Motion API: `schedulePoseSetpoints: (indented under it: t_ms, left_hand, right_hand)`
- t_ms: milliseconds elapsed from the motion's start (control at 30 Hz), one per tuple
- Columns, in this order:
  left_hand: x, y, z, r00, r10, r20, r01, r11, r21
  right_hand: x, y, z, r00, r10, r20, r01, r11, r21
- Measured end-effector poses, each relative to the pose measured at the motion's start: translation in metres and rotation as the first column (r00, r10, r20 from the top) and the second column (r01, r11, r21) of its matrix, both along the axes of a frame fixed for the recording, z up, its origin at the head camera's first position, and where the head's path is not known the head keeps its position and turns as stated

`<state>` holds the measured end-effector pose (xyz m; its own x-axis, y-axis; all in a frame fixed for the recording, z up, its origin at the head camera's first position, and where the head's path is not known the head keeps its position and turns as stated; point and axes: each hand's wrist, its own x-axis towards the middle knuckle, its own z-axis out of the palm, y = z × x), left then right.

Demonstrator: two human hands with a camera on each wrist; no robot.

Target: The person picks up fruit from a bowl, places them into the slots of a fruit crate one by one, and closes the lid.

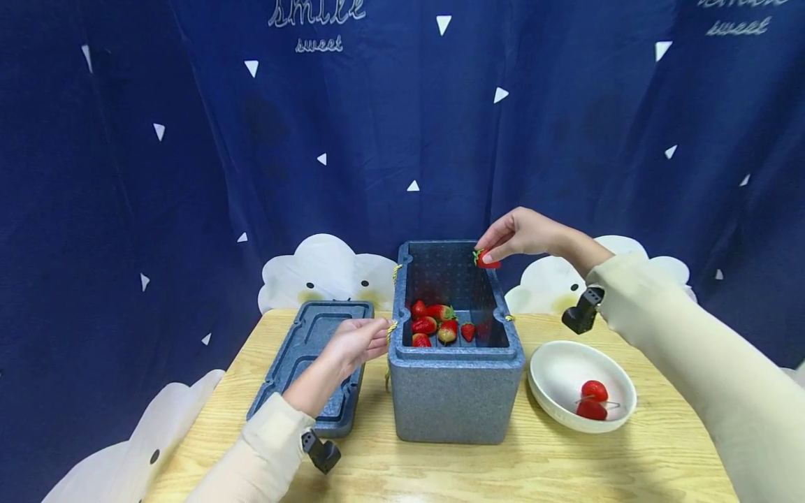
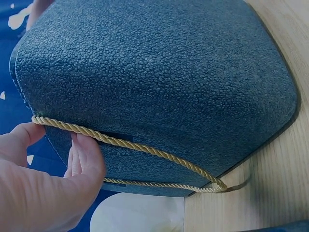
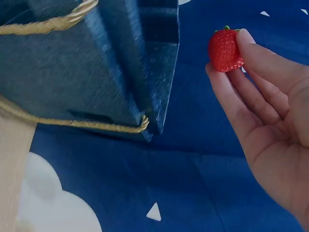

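My right hand pinches a red strawberry with green leaves between thumb and fingertips, above the right rim of an open blue-grey foam box. In the right wrist view the same strawberry shows clear of the box wall. Several strawberries lie on the box floor, toward its left. At the box's left side, my left hand touches the wall just under the rim. Its fingertips rest beside a twisted gold rope in the left wrist view.
A blue-grey lid lies on the wooden table left of the box. Right of the box stands a white bowl holding two round red fruits with thin stems. A dark blue curtain hangs behind.
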<state>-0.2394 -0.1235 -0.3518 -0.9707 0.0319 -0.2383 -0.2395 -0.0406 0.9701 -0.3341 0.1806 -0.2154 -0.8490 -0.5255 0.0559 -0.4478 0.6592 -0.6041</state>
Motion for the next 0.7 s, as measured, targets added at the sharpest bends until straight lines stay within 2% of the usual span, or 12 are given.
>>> schedulePoseSetpoints:
  t_ms: [100,333,700]
  left_hand:
    - [0.000,0.000,0.000,1.000,-0.001,-0.003,0.001,1.000,-0.003]
    - [0.001,0.001,0.002,1.000,-0.003,0.007,0.003,1.000,-0.017]
    - [0.002,0.001,0.002,1.000,0.008,0.017,-0.008,1.000,-0.016]
  right_hand:
    - [0.000,-0.009,0.002,1.000,0.007,-0.008,-0.007,1.000,-0.022]
    - [-0.005,-0.026,0.004,0.999,-0.036,-0.009,0.036,0.997,-0.063]
    - [-0.021,-0.050,0.003,1.000,-0.013,-0.014,0.011,0.990,-0.141]
